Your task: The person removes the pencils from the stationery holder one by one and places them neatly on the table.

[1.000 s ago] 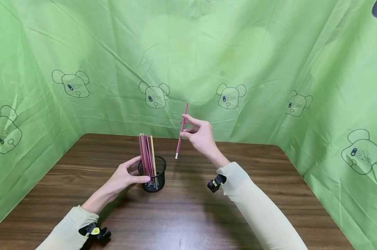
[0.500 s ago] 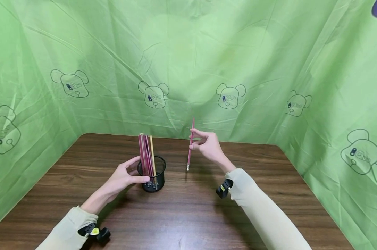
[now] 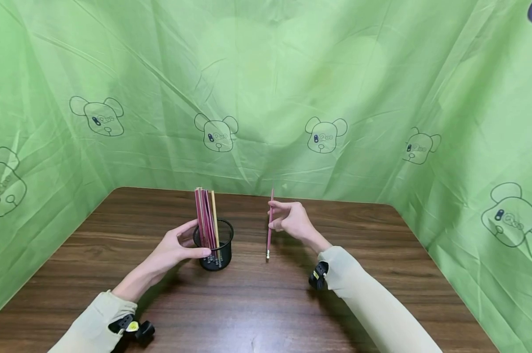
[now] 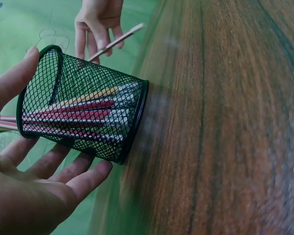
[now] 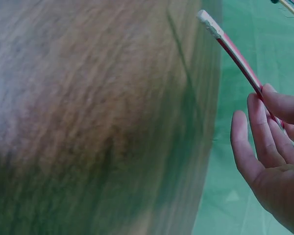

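My left hand (image 3: pixel 173 249) holds a black mesh pencil cup (image 3: pixel 224 255) from its left side, thumb at the front of the rim and fingers around the back. Inside lean several pencils (image 3: pixel 205 215), mostly red with a yellow one, their eraser ends down at the bottom as the left wrist view shows through the mesh (image 4: pixel 88 112). To the right of the cup, my right hand (image 3: pixel 294 220) pinches a single red pencil (image 3: pixel 269 240) between thumb and fingers. That pencil stands nearly upright, its white eraser end (image 5: pixel 210 23) pointing down close over the table.
The brown wood-grain table (image 3: pixel 248 304) spreads beneath both hands. Behind it and at both sides hangs a green curtain (image 3: pixel 266 73) printed with bear heads. Black wrist devices (image 3: pixel 319 275) sit on both sleeves.
My right hand has moved down and slightly right with the red pencil, bringing the eraser end nearer the table and the pencil more upright. The left hand and cup stay in place.
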Action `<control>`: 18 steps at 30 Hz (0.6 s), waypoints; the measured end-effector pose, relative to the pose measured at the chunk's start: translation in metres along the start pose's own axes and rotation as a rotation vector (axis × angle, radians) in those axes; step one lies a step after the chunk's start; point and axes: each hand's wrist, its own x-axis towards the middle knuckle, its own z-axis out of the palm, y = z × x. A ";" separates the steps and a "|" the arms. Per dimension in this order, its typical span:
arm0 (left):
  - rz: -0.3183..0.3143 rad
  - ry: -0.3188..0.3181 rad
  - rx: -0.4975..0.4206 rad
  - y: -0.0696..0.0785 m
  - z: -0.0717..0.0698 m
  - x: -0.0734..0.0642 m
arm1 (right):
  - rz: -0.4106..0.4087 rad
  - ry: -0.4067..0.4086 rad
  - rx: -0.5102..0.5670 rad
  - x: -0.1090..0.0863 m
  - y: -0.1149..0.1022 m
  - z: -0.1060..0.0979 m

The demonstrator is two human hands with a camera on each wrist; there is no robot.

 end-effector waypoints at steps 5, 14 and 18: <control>-0.008 0.002 0.014 0.000 0.000 0.000 | 0.034 -0.028 -0.001 0.000 0.006 0.003; -0.010 0.003 0.003 -0.001 0.000 0.000 | 0.132 -0.034 0.050 0.001 0.012 0.008; -0.009 0.004 -0.001 -0.001 0.000 0.000 | 0.150 -0.042 0.034 0.002 0.013 0.009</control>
